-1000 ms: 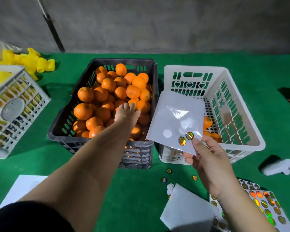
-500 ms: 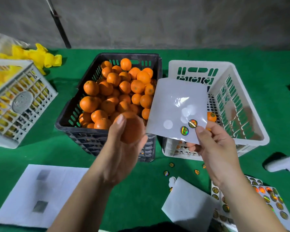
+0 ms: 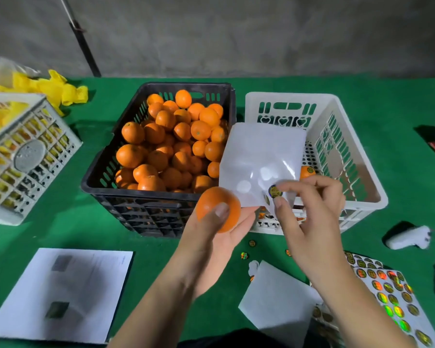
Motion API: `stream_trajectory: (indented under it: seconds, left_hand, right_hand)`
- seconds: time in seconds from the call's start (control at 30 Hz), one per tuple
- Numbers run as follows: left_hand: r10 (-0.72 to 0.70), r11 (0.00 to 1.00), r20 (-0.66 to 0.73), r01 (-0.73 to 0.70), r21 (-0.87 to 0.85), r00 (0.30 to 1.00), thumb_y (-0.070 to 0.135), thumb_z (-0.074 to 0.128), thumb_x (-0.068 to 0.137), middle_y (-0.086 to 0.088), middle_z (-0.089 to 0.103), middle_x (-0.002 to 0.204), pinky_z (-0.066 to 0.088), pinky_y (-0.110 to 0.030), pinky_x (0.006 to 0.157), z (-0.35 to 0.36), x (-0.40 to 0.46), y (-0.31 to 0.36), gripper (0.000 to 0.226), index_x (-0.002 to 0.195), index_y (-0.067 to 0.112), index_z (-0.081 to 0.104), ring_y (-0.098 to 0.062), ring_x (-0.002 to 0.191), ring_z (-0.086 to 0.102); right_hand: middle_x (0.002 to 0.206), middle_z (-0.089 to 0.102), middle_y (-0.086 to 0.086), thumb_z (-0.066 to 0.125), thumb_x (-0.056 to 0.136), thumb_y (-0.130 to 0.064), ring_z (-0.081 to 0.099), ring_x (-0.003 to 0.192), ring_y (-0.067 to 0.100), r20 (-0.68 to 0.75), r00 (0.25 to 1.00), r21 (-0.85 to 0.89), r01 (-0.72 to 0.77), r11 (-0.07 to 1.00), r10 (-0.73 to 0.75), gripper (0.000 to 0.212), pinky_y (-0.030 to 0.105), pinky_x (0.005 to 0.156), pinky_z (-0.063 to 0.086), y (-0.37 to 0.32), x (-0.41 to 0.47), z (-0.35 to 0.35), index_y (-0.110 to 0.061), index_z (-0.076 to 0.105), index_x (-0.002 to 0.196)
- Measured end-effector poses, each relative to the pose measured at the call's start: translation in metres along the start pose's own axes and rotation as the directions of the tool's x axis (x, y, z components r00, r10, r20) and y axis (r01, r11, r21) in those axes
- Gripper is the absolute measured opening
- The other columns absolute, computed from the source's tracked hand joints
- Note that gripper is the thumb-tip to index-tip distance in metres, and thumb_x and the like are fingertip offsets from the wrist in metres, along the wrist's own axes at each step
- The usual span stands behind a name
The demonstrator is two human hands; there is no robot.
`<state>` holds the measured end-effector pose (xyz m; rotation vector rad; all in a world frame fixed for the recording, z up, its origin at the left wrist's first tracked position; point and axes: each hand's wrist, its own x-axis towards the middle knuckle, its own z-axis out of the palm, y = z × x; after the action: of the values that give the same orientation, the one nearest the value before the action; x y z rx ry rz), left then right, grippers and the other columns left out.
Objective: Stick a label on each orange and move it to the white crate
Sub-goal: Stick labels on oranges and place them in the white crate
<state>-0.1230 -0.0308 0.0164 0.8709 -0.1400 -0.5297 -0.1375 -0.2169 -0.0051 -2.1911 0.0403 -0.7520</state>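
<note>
My left hand [image 3: 209, 249] grips one orange [image 3: 209, 200] in front of the black crate [image 3: 96, 189], thumb across its front. The black crate is heaped with several unlabelled oranges [image 3: 176, 141]. A glossy white backing sheet [image 3: 261, 151] stands upright between my hands, its lower edge by my left fingertips. My right hand [image 3: 309, 222] pinches a round label [image 3: 274, 191] near the sheet's lower edge with thumb and forefinger. Behind the sheet is the white crate [image 3: 357, 146], where one labelled orange [image 3: 307, 171] shows; the rest of its floor is mostly hidden.
A grey crate [image 3: 23, 156] with yellow contents sits at far left, yellow foam nets [image 3: 55, 89] behind it. On the green cloth lie a printed paper [image 3: 60, 292], a blank sheet [image 3: 279, 302], a sheet of holographic labels [image 3: 387, 292], loose labels [image 3: 244, 255] and a white object [image 3: 407, 237].
My left hand took an orange out of the black crate and brought it forward beside the sheet. My right hand shifted its fingers onto a label on the sheet.
</note>
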Motion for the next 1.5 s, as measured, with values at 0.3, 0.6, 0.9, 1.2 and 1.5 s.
stream_trajectory:
  seconds: [0.3, 0.6, 0.9, 1.2, 1.5]
  left_hand:
    - [0.082, 0.994, -0.013, -0.081, 0.074, 0.997, 0.05, 0.097, 0.065, -0.024, 0.049, 0.157, 0.031, -0.054, 0.125, -0.003, 0.002, -0.004, 0.127, 0.154, -0.007, 0.028, -0.036, 0.148, 0.047]
    - [0.119, 0.982, -0.016, -0.115, 0.151, 0.993, 0.036, 0.098, 0.069, -0.037, 0.048, 0.14, 0.047, -0.054, 0.113, -0.014, 0.002, -0.015, 0.079, 0.125, 0.008, 0.049, -0.052, 0.134, 0.054]
    - [0.166, 0.955, 0.017, -0.165, 0.248, 0.986, 0.018, 0.079, 0.074, -0.014, 0.061, 0.128, 0.037, -0.074, 0.114, -0.023, 0.001, -0.021, 0.052, 0.121, 0.022, 0.056, -0.045, 0.127, 0.061]
    - [0.173, 0.797, -0.12, -0.068, 0.601, 0.978, 0.054, 0.094, 0.068, 0.009, 0.067, 0.121, 0.066, -0.042, 0.081, -0.03, 0.004, -0.021, 0.076, 0.13, 0.038, 0.053, -0.031, 0.107, 0.075]
    - [0.115, 0.828, -0.013, -0.089, 0.553, 0.993, 0.069, 0.086, 0.07, 0.007, 0.071, 0.097, 0.057, -0.024, 0.071, -0.025, 0.005, -0.029, 0.07, 0.123, 0.035, 0.055, -0.01, 0.08, 0.071]
  right_hand:
    - [0.12, 0.057, -0.008, 0.066, 0.074, -0.07, 0.045, 0.125, 0.023, 0.278, 0.933, 0.22, -0.292, 0.931, 0.227, 0.028, 0.024, 0.109, 0.033, -0.025, 0.004, -0.017, -0.051, 0.078, 0.09]
    - [0.097, 0.07, 0.003, 0.072, 0.087, -0.024, 0.065, 0.094, 0.015, 0.594, 0.732, 0.588, -0.678, 0.442, 0.333, 0.003, 0.029, 0.088, 0.045, -0.023, 0.009, -0.022, -0.021, 0.073, 0.086]
    - [0.094, 0.071, -0.003, 0.072, 0.085, -0.02, 0.061, 0.077, 0.01, 0.666, 0.608, 0.626, -0.771, 0.12, 0.431, 0.007, 0.033, 0.074, 0.035, -0.02, 0.007, -0.022, -0.024, 0.077, 0.083]
    - [0.071, 0.054, -0.001, 0.074, 0.097, -0.012, 0.049, 0.063, 0.005, -0.077, 0.989, 0.4, -0.083, 0.913, 0.123, 0.016, 0.015, 0.06, 0.04, -0.015, 0.004, -0.032, -0.026, 0.068, 0.094]
    - [0.094, 0.065, -0.006, 0.083, 0.087, -0.011, 0.066, 0.091, 0.021, 0.267, 0.957, 0.323, 0.026, 0.946, -0.117, 0.016, 0.031, 0.082, 0.053, -0.031, 0.005, -0.014, -0.022, 0.077, 0.097]
